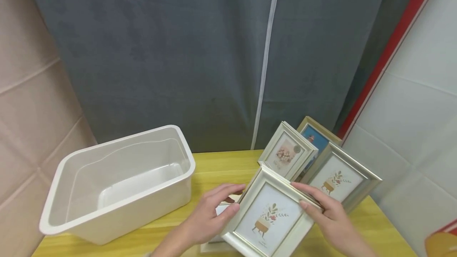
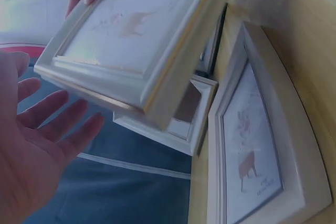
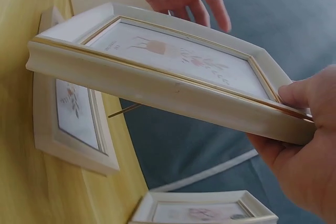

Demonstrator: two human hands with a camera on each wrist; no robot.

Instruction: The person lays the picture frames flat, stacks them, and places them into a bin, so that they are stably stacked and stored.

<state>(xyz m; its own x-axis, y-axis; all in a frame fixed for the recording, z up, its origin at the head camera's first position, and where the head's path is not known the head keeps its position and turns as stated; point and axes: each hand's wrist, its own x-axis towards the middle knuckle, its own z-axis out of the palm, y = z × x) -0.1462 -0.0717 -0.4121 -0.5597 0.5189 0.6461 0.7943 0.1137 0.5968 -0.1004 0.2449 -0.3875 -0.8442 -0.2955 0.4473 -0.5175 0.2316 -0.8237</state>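
A white picture frame (image 1: pixel 271 217) with thin gold trim and a potted-plant print is held tilted above the table. My right hand (image 1: pixel 330 215) grips its upper right corner, thumb on the front and fingers around the back. Beside the frame's left edge is my left hand (image 1: pixel 210 213), its fingers loosely spread; the left wrist view shows a gap between these fingers and the held frame (image 2: pixel 121 40). Below, another pale frame (image 2: pixel 286 145) with a similar print lies on the table, partly covered in the head view.
A large white plastic bin (image 1: pixel 143 201) stands at the left of the yellow wooden table (image 1: pixel 221 165). Back right lean a white frame (image 1: pixel 265 156), a gold frame (image 1: pixel 321 126) and a silver frame (image 1: pixel 369 175). A grey curtain (image 1: pixel 160 58) hangs behind.
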